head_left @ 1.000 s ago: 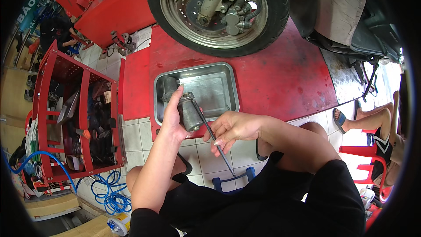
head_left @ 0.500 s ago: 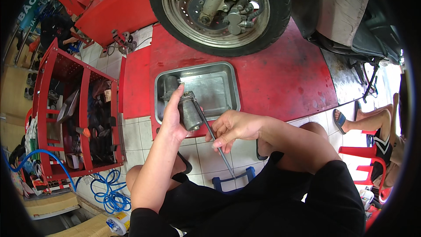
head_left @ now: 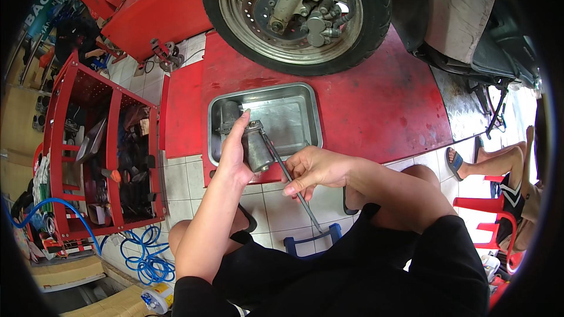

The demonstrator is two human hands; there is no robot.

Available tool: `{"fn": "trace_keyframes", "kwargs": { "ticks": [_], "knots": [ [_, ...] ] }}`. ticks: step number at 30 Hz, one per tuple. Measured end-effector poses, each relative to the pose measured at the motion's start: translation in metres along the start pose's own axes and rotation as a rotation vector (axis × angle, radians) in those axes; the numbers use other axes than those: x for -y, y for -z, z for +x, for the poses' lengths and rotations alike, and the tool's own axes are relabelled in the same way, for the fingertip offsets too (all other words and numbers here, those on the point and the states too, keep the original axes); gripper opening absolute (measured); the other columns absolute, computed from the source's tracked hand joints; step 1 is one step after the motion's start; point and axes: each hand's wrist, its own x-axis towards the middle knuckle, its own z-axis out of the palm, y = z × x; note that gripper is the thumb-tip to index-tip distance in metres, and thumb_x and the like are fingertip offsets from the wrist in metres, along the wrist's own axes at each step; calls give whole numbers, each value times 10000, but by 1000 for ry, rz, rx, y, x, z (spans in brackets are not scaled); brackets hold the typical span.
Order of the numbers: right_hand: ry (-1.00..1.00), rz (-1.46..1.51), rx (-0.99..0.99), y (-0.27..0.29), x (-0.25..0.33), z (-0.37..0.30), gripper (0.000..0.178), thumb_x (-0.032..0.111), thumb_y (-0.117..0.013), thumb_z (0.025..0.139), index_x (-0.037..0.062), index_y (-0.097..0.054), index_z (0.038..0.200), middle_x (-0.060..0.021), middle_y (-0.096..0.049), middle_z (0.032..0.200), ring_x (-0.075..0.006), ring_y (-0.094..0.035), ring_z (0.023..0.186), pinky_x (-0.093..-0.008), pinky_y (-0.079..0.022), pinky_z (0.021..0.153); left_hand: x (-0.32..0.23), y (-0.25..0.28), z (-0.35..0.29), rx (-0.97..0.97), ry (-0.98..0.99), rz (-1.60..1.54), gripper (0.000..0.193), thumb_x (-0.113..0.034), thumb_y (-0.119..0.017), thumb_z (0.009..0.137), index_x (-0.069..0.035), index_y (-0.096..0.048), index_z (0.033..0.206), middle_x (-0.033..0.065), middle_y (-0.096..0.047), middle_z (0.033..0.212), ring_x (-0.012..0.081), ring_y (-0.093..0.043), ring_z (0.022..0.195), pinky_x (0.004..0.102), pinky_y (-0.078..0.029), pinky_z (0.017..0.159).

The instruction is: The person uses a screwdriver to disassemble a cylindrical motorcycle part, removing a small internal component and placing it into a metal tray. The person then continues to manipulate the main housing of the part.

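Observation:
My left hand (head_left: 235, 154) is closed around a grey metal part with a cylindrical body (head_left: 257, 151), held over the near edge of a metal tray (head_left: 318, 122). My thumb lies along its upper side. Between the bent fingers of my right hand (head_left: 311, 171) is a long, thin metal rod tool (head_left: 307, 209). Its far end meets the edge of the part, while the near end slants down toward my lap. Beyond my left thumb, another grey cylindrical piece (head_left: 228, 113) shows at the tray's left side; whether it joins the held part is hidden.
The tray sits on a red platform (head_left: 376, 111) under a motorbike's front wheel (head_left: 294, 61). To the left stands a red tool cart (head_left: 117, 164), with a coiled blue hose (head_left: 147, 258) below it. A small blue stool (head_left: 311, 242) is near my feet. Another person's leg (head_left: 493, 161) shows at right.
The rod's near end has swung slightly to the right, and my right hand has turned a little with it. My left hand and the part have barely moved.

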Motion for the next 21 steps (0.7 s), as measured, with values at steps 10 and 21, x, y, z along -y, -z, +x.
{"fn": "trace_keyframes", "kwargs": {
  "ticks": [10,21],
  "knots": [
    [74,102,33,2,-6,-3,336,183,-698,943,-49,-599,1165,-117,-695,981,-193,-706,900,-288,-567,698,12,-5,12,-18,33,26,401,-436,-752,864,-74,-612,966,57,-620,787,213,-632,667,391,-551,618],
    [44,-9,-174,21,-33,-6,349,227,-785,881,-63,-642,1011,-90,-678,829,-160,-672,707,-276,-546,646,40,-19,45,8,-8,207,590,-398,-780,847,73,-606,1158,124,-656,1063,194,-639,937,361,-544,798]
  ]
}}
